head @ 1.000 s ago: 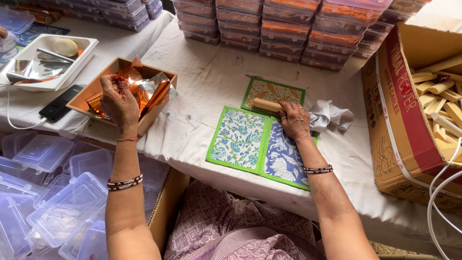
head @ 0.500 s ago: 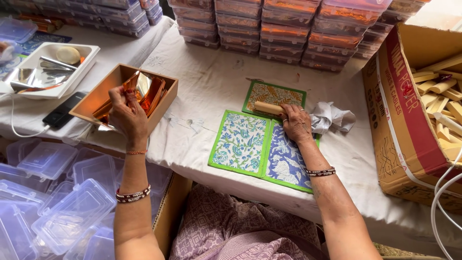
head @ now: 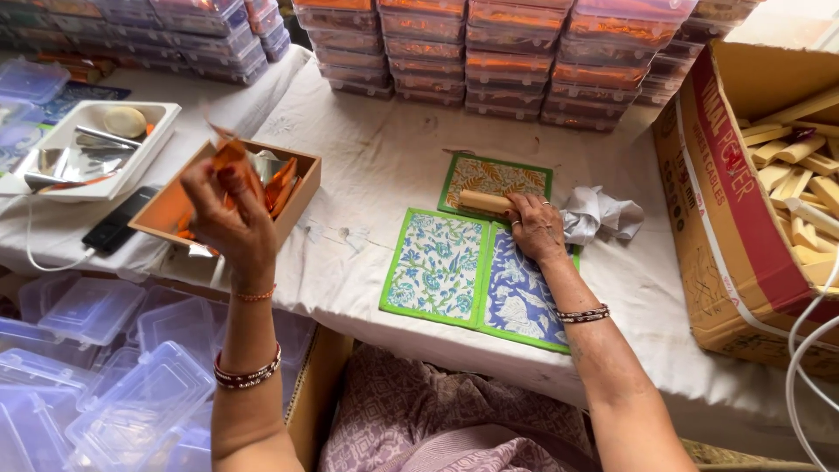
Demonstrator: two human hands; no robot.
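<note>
My left hand (head: 229, 218) is raised above a shallow cardboard box (head: 295, 194) and pinches a shiny orange foil sheet (head: 236, 162). More orange and silver foil lies inside that box. My right hand (head: 535, 225) rests on a light wooden stick (head: 486, 202), pressing it down on a green-bordered patterned cloth mat (head: 491, 177). In front of it lie a white-and-blue floral mat (head: 435, 267) and a blue floral mat (head: 517, 301), side by side on the white tablecloth.
A crumpled white paper (head: 601, 214) lies right of my right hand. A large cardboard carton (head: 725, 210) of wooden sticks stands at right. Stacked filled plastic boxes (head: 516, 65) line the back. A white tray (head: 149, 140), a phone (head: 115, 229) and empty clear containers (head: 105, 367) are at left.
My left hand has lifted out of the cardboard box with an orange foil sheet and moved toward me. My right hand stays on the stick.
</note>
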